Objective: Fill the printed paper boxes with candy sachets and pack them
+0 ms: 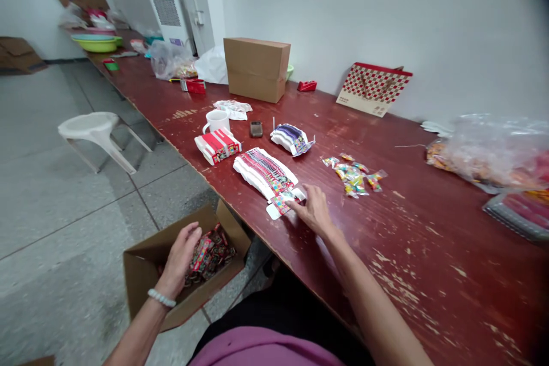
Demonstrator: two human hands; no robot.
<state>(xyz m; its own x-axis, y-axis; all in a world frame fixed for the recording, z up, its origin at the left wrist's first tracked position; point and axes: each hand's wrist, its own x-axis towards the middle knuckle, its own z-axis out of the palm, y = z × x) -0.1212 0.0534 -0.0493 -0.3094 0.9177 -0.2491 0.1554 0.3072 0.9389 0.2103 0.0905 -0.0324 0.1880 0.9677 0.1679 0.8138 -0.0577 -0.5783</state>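
Note:
My right hand [316, 210] is at the table's front edge, its thumb and fingers gripping a small flat printed carton [281, 205] with white flaps. Just beyond it lies a long fanned row of red-and-white flat cartons [263, 171]. My left hand [182, 254] hangs over a cardboard box [146, 286], fingers loosely bent and apart, with nothing visible in it. Inside that box are many small red printed packs [212, 254], partly hidden by the hand. To the right of the row lies a loose pile of wrapped candies [352, 176].
On the red table [412, 263] stand a white mug [217, 120], a red-and-white bundle [218, 146], a purple carton stack [291, 138] and a closed cardboard box [256, 70]. Clear plastic bags [493, 151] lie at the right. A white stool [96, 128] stands left.

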